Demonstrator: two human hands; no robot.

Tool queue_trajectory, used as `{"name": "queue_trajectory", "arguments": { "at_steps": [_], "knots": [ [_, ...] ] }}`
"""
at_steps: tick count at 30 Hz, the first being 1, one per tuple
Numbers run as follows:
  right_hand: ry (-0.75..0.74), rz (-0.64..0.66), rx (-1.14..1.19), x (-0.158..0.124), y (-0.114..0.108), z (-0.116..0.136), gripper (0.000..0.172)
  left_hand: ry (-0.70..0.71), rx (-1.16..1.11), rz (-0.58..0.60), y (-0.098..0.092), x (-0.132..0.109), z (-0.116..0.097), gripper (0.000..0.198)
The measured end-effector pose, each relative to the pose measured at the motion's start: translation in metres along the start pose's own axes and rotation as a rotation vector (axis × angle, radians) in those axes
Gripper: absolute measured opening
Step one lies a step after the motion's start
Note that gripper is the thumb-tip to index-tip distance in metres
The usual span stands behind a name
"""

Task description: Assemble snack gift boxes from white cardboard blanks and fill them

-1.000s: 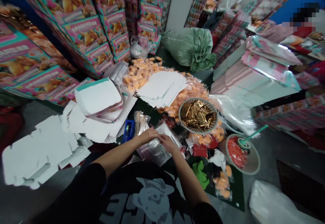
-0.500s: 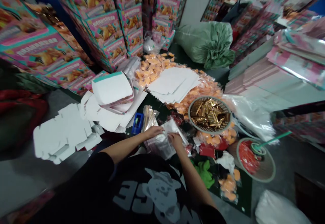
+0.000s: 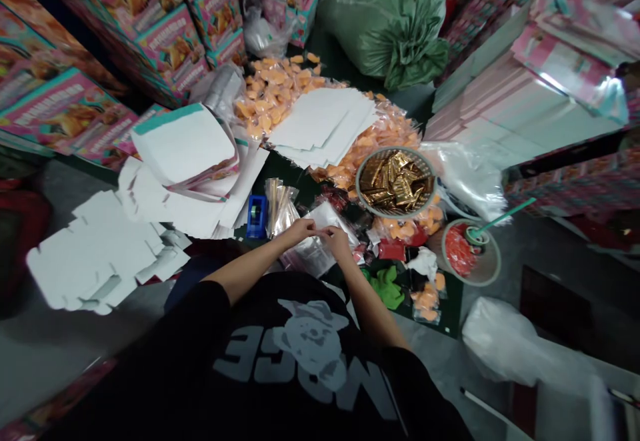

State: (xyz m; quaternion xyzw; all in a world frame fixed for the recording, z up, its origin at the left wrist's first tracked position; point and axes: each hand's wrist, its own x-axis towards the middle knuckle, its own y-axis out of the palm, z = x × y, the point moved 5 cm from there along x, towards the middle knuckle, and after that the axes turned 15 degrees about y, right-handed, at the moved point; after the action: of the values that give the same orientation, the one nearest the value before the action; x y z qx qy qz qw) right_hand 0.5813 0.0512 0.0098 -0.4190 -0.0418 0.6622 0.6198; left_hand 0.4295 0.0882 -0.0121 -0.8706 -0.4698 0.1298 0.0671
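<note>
Carefully watched: left hand [image 3: 301, 231] and right hand [image 3: 339, 242] nearly closed, fingers meeting at clear plastic bag [image 3: 313, 255], just below-left of gold-sachet basket [image 3: 357, 181]; real hold unclear. Slippery film could escape if pinch too loose.

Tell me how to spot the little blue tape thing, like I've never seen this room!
Start at the messy stack of white cardboard box sheets. Near its lower right edge sits a small blue plastic tape dispenser. Look for its bright blue colour, right beside a clear bag of thin wooden sticks.
</note>
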Motion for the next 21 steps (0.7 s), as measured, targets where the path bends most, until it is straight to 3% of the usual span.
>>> {"name": "queue_trajectory", "arguments": {
  "at_steps": [6,11,16,21],
  "knots": [
    [-0.041,0.029,0.074,0.0,0.004,0.012,0.013,0.037,0.072,0.112,0.003,0.003,-0.006,0.017],
    [-0.041,0.05,0.149,0.007,0.008,0.011,0.042,0.076,0.06,0.153,0.007,0.008,-0.012,0.013],
    [-0.023,0.082,0.184,0.012,0.012,0.002,0.019,0.052,0.032,0.167,0.003,0.008,-0.01,0.009],
    [-0.011,0.009,0.214,0.004,0.012,-0.002,0.019,-0.007,-0.004,0.152,-0.003,0.01,-0.003,0.011]
  ]
}}
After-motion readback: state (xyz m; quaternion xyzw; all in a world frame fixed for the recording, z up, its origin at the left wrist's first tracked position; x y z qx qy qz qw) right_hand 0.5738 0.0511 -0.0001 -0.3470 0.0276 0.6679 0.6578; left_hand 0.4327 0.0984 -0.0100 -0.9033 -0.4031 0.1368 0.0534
